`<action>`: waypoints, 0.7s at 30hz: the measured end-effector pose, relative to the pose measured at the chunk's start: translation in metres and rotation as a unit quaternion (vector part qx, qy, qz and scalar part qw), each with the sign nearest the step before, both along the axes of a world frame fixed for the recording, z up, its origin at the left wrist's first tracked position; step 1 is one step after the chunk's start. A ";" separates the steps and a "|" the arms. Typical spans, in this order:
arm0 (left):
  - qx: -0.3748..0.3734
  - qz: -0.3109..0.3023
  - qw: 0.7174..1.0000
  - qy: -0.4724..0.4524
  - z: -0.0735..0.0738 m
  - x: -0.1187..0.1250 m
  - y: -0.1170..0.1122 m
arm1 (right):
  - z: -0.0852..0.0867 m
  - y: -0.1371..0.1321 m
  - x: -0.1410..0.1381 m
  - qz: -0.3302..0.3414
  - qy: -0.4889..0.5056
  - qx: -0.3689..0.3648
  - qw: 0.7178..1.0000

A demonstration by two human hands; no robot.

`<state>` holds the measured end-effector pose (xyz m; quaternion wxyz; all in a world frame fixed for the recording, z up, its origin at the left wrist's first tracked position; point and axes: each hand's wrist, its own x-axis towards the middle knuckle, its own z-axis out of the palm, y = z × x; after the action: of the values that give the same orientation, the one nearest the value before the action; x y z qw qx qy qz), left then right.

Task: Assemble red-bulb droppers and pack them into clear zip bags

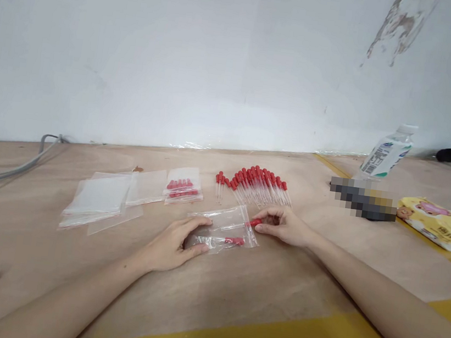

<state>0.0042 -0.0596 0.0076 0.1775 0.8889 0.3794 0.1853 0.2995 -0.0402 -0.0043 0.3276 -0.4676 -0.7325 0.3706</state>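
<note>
My left hand [174, 244] grips a clear zip bag [226, 212] at its left end, thumb and fingers on opposite edges. Inside that bag lie droppers with red bulbs [234, 241]; how many is hard to make out. My right hand [286, 227] pinches the red bulb of another dropper [255, 223] at the bag's right, open-looking end, its thin clear tube reaching into the bag. Behind my right hand spreads a fanned pile of red-bulbed droppers [259, 182], with a small separate group of droppers [219, 182] at its left.
Left of the bag lie a filled bag of droppers [184, 186] and a stack of flat bags [99, 197]. A plastic bottle [389, 154], a blurred dark object [363, 199] and a yellow packet [438, 222] are on the right. A grey cable [22, 167] runs at left.
</note>
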 end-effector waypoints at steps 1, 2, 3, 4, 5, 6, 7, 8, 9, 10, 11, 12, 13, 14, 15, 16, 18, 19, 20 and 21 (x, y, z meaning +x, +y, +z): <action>-0.001 0.000 1.000 -0.002 0.000 0.000 0.000 | 0.002 0.000 0.000 0.016 -0.041 0.032 0.999; 0.001 -0.001 1.000 -0.004 0.000 0.000 0.000 | 0.003 0.000 -0.002 0.031 -0.069 0.062 0.995; 0.002 -0.002 1.000 -0.006 0.000 0.000 0.000 | 0.004 0.000 -0.005 0.044 -0.084 0.088 0.992; 0.004 -0.003 1.000 -0.007 0.000 0.000 0.001 | 0.005 0.000 -0.010 0.054 -0.088 0.107 0.989; 0.007 -0.005 1.000 -0.008 0.000 0.001 0.001 | 0.006 -0.001 -0.015 0.063 -0.081 0.114 0.988; 0.008 -0.006 1.000 -0.008 0.000 0.001 0.001 | 0.006 -0.001 -0.020 0.071 -0.067 0.109 0.989; 0.009 -0.006 1.000 -0.008 0.000 0.001 0.001 | 0.006 -0.002 -0.024 0.076 -0.051 0.094 0.991; 0.009 -0.006 1.000 -0.008 0.000 0.001 0.002 | 0.005 -0.002 -0.027 0.073 -0.032 0.076 0.994; 0.010 -0.008 1.000 -0.010 0.000 0.001 0.002 | 0.004 -0.002 -0.029 0.064 -0.015 0.058 0.996; 0.012 -0.009 1.000 -0.013 0.000 0.001 0.002 | 0.003 -0.001 -0.030 0.052 0.000 0.042 0.998; 0.015 -0.012 1.000 -0.017 0.000 0.001 0.002 | 0.003 -0.001 -0.030 0.041 0.011 0.032 0.999; 0.019 -0.015 1.000 -0.020 -0.001 0.001 0.002 | 0.002 0.000 -0.029 0.034 0.019 0.029 0.999; 0.023 -0.018 0.999 -0.023 -0.001 0.001 0.002 | 0.001 0.000 -0.028 0.033 0.023 0.033 0.999; 0.026 -0.019 0.999 -0.024 -0.001 0.001 0.002 | 0.001 0.001 -0.027 0.038 0.025 0.045 0.998; 0.028 -0.020 0.999 -0.023 -0.001 0.002 0.002 | 0.001 0.001 -0.026 0.045 0.025 0.062 0.997; 0.029 -0.020 0.999 -0.022 -0.001 0.002 0.002 | 0.001 0.001 -0.026 0.051 0.026 0.081 0.995; 0.029 -0.019 0.999 -0.020 0.000 0.002 0.002 | 0.000 0.000 -0.026 0.066 0.036 0.099 0.992; 0.029 -0.019 0.999 -0.019 0.000 0.002 0.002 | 0.000 0.000 -0.027 0.076 0.046 0.091 0.992; 0.028 -0.020 0.999 -0.020 0.000 0.002 0.002 | 0.000 0.000 -0.027 0.088 0.056 0.078 0.991; 0.026 -0.021 0.999 -0.019 0.000 0.002 0.002 | -0.001 0.000 -0.027 0.100 0.059 0.066 0.991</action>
<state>0.0060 -0.0577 0.0079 0.1652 0.8974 0.3519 0.2085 0.2723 -0.0405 -0.0049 0.3618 -0.3467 -0.7778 0.3795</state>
